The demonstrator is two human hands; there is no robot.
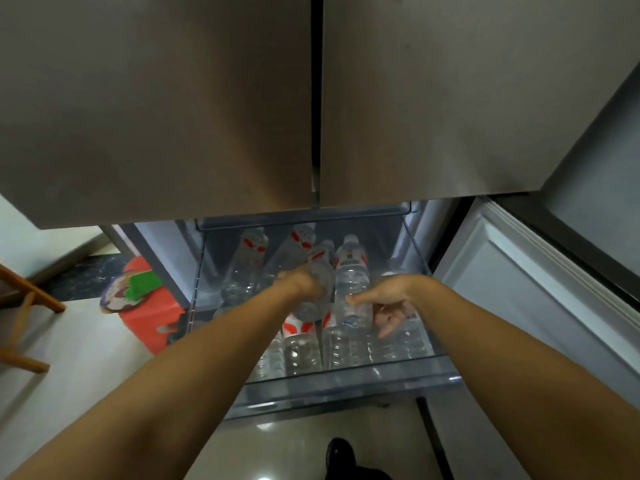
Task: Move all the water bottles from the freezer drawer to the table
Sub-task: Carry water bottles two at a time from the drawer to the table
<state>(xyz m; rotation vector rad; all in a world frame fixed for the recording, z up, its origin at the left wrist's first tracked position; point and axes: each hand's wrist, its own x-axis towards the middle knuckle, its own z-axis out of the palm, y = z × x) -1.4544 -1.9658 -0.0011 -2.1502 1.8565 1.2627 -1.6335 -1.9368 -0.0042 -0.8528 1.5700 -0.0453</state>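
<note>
The freezer drawer (346, 382) stands pulled out below the two closed upper doors (156, 109), its clear front wall nearest the person and its side walls running back under the doors. Water bottles (246, 268) lie packed in it, several with red-and-white labels, some leaning toward the back, others lined along the front wall.

The left hand (301, 284) is curled round one blurred bottle (317, 289) near the middle of the drawer, raised above the others. The right hand (389, 301) is just beside it, thumb and fingers spread and loose, touching the side of an upright clear bottle (351, 285); it does not close on it. The two hands are near each other but apart.

To the right, an open lower door (519, 299) swings out and bounds that side. To the left, a red box (149, 317) sits on the floor (69, 358) against the freezer's edge, with wooden furniture legs (24, 306) further left. Pale floor shows between them and in front of the drawer.
</note>
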